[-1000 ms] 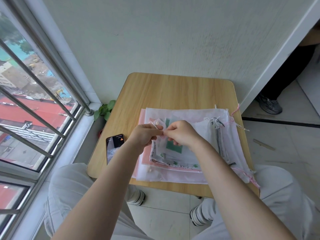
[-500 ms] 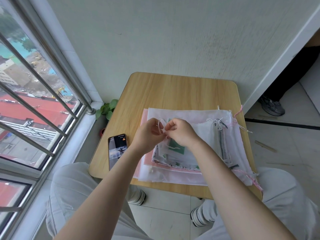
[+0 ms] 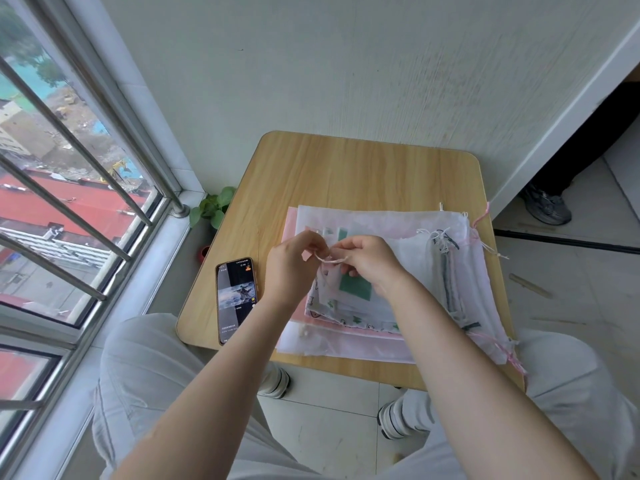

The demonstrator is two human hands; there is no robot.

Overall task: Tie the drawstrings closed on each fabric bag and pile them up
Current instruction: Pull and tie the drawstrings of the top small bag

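Head view: both hands' fingers (image 3: 322, 249) now pinching drawstring (image 3: 330, 260), slightly farther apart.

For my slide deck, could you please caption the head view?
Both hands, left hand and right hand, pinch a drawstring over stacked fabric bags on a wooden table.

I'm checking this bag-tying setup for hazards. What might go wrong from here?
The cord pinched between left hand and right hand is short, so it may slip mid-knot. The phone overhangs the table edge near the left forearm; a nudge might drop it.
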